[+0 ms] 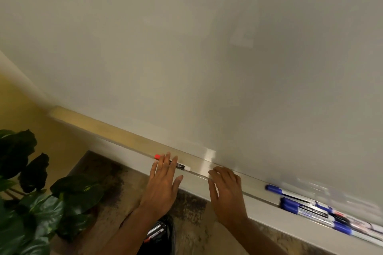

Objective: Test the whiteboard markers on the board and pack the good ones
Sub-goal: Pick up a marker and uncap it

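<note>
1. the left hand (162,180) is lying flat with fingers spread over the red-capped marker (173,163) in the whiteboard tray (261,203); it is touching or hovering just above the barrel but not closing on it, so a careless sweep is risking rolling the marker off the tray's front lip.
2. the right hand (226,190) is resting palm-down on the tray edge, fingers loosely curled, holding nothing. if it is pressing there while the left is lifting, it is adding nothing to the grip on the marker, and uncapping is needing both hands.
3. the blue-capped markers (306,207) are piling up further right along the tray, some overlapping and blurred; a forearm swinging that way is likely nudging them off or mixing tested with untested ones.
4. a dark bag (163,234) holding a few markers is sitting below, between the forearms; a marker dropped toward it is possibly missing and landing on the floor (192,209).
5. the whiteboard (207,58) is showing no fresh marks that i can make out, so packing the red one untested is skipping the check.
</note>
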Demonstrator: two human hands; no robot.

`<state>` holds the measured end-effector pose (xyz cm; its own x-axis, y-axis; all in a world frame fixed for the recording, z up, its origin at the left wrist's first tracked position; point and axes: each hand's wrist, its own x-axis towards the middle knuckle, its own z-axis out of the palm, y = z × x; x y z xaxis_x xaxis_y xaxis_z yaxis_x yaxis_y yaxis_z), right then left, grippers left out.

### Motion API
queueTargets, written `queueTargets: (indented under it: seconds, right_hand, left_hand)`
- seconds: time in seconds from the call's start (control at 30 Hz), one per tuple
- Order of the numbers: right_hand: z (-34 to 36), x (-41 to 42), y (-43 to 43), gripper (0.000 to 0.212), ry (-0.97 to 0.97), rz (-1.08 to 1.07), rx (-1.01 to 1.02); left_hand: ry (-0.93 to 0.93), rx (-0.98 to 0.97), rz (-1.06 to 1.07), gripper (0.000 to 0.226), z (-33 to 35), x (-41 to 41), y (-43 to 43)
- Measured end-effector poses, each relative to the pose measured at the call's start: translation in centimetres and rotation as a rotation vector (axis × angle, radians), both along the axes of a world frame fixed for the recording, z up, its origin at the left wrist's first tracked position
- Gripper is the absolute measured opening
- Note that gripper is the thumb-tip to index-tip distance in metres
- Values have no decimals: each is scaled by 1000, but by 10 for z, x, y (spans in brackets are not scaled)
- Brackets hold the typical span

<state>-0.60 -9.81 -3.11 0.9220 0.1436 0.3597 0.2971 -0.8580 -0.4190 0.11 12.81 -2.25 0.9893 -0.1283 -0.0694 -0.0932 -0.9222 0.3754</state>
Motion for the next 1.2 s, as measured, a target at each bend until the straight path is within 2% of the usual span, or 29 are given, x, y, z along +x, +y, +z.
queueTargets:
  seconds: [0.13, 0.23, 0.33, 0.5, 0.63, 0.67, 0.73, 0.77, 0.83, 0.9, 1.2]
  right_hand:
    - [3, -24, -52, 32, 12, -45, -42]
    - [8, -35, -85, 24, 24, -108, -73]
    - [14, -42, -111, 24, 17, -160, -88]
    - [15, -48, -148, 42, 44, -212, -140]
    - [20, -47, -162, 67, 105, -213, -191]
    - [20, -46, -165, 63, 128, -210, -197]
    - [18, -42, -168, 35, 144, -217, -201]
    - [16, -39, -170, 27, 137, -218, -208]
    - [12, -35, -171, 46, 172, -190, -240]
    - [10, -31, -173, 55, 181, -166, -251]
    - [-3, -21, -178, 63, 168, -78, -256]
  left_hand:
    - [16, -20, -12, 89, 10, -15, -46]
    - [14, -33, -31, 83, 14, -23, -79]
    - [13, -18, -68, 80, 18, -28, -108]
    - [17, 9, -130, 86, 22, -32, -147]
    - [29, 42, -151, 83, 17, -33, -173]
    - [29, 45, -154, 81, 16, -33, -179]
    - [31, 48, -162, 79, 16, -35, -189]
    - [45, 58, -168, 78, 16, -36, -194]
    - [73, 59, -172, 78, 18, -36, -202]
    - [95, 60, -168, 78, 19, -36, -209]
    - [106, 37, -159, 71, 14, -37, -217]
